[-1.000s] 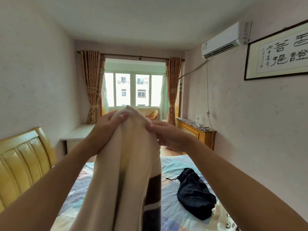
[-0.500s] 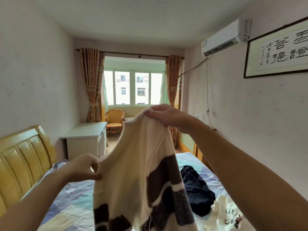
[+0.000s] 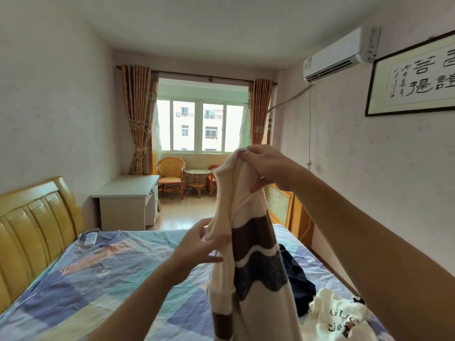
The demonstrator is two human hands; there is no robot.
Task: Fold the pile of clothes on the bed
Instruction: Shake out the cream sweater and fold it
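A cream sweater with dark wavy stripes (image 3: 248, 262) hangs in the air above the bed (image 3: 103, 279). My right hand (image 3: 266, 166) pinches its top edge, held high. Lower down, my left hand (image 3: 199, 244) grips the sweater's left edge between thumb and fingers. On the bed to the right lie a dark navy garment (image 3: 299, 284) and a white printed top (image 3: 344, 318), both crumpled.
A yellow wooden headboard (image 3: 32, 217) stands at the left. A white desk (image 3: 128, 205) sits past the bed, with wicker chairs (image 3: 171, 177) and a small table by the window. A wooden radiator cover (image 3: 283, 205) lines the right wall. A remote (image 3: 89, 238) lies near the headboard.
My left hand left the sweater's top, dropped down its left edge, then moved right toward the middle. My right hand kept the top edge raised. The sweater opened out, then hangs narrower.
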